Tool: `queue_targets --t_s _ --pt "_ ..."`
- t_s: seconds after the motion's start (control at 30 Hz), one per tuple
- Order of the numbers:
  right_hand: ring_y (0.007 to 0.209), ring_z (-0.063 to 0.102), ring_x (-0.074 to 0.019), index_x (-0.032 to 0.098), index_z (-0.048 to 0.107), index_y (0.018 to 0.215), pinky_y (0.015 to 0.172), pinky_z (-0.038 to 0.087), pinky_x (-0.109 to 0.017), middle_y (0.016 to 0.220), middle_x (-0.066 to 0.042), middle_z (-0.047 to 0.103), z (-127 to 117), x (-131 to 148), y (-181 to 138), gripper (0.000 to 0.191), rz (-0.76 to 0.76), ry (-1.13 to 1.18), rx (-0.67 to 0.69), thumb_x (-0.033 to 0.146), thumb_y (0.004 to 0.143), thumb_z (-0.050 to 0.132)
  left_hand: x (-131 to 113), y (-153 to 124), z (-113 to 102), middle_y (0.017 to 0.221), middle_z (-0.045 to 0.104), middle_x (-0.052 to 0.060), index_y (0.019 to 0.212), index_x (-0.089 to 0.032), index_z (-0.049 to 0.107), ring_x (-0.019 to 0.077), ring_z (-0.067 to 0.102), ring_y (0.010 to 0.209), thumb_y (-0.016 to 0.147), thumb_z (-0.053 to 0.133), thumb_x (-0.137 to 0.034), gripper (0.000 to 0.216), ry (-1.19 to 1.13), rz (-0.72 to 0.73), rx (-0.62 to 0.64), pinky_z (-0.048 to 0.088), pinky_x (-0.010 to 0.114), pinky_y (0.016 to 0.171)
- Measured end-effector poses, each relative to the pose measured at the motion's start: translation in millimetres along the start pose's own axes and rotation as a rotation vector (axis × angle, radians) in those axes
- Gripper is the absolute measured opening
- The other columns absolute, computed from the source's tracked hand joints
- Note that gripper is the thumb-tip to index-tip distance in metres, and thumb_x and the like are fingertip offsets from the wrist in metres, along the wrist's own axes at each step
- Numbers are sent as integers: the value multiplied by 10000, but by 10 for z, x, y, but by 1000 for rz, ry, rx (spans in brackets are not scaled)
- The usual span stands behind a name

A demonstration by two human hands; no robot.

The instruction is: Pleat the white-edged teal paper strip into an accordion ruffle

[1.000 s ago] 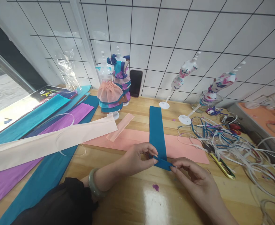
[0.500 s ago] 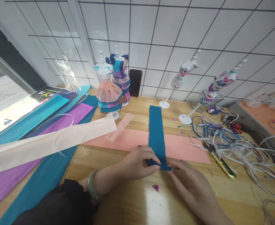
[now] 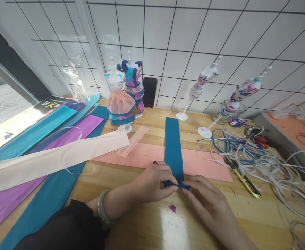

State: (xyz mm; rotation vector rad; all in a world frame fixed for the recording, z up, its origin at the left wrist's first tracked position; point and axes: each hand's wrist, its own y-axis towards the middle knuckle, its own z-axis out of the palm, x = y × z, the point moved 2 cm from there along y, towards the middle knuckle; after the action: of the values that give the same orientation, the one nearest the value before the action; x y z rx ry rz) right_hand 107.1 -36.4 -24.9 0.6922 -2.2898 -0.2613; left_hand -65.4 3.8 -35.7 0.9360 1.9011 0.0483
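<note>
A dark teal strip [image 3: 173, 149], of crepe paper or fabric, lies lengthwise away from me across a pink strip [image 3: 204, 163]. Its near end is folded into a narrow pleat. My left hand [image 3: 159, 180] pinches the left part of that fold between thumb and fingers. At the fold's right end, my right hand [image 3: 206, 201] also has thumb and fingertips closed on it. A short peach strip [image 3: 133, 141] rests on the left part of the pink one. Below the fold, a purple scrap [image 3: 172, 208] lies on the wooden table [image 3: 142, 222].
Long cream [image 3: 90, 149], purple and teal strips cover the left side. Dressed mini mannequins [image 3: 121, 100], a phone [image 3: 150, 92] and bare-stand mannequins [image 3: 204, 81] stand along the tiled wall. Tangled ribbons [image 3: 246, 152] and a yellow-handled cutting tool [image 3: 247, 184] lie at right.
My right hand has shifted slightly left and its fingers have closed onto the fold's right part. The fold is now pinched from both sides. Other things have stayed in place.
</note>
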Motion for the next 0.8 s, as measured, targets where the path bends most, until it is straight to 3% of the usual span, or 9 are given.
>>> queue_targets --t_s 0.63,0.8 --pt "826 600 -185 205 631 907 676 509 -284 861 -79 597 -67 -75 -16 144 10 6 8 176 840 506 27 11 -17 699 646 51 644 -158 555 133 569 699 739 595 -208 114 -83 -12 -95 430 268 708" --pt "804 621 -179 213 654 920 663 510 -267 841 -69 627 -81 -82 -4 170 35 68 -11 177 836 511 25 -3 -28 694 660 47 678 -142 612 123 577 658 737 609 -239 114 -155 -174 -38 437 245 677"
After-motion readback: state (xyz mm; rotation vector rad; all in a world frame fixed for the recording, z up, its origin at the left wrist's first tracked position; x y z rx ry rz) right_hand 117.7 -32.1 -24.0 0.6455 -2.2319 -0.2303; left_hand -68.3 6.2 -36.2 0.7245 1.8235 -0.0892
